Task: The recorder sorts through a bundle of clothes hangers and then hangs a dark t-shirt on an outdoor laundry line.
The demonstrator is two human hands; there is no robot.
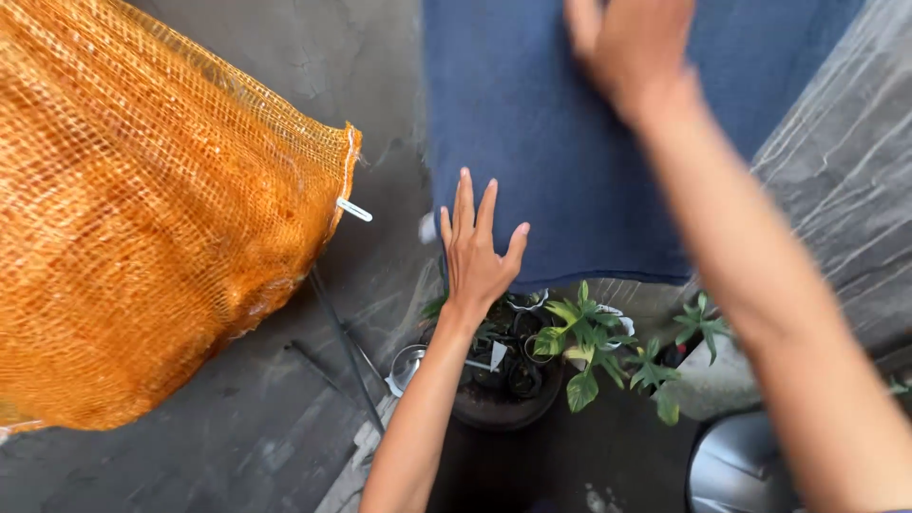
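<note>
blue cloth [560,142] under both flat hands, fingers [464,204] spread.

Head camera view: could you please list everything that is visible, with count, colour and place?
mesh sack: one, orange, left side, bulging
tag: one, white, on the sack's edge
cloth: one, dark blue, hanging at top centre
wall: grey, rough, behind cloth and sack
plants: several, green leaves, below the cloth
pot: one, dark, round, bottom centre
left hand: open, flat against the cloth's lower left edge
right hand: open, on the cloth at top
</note>
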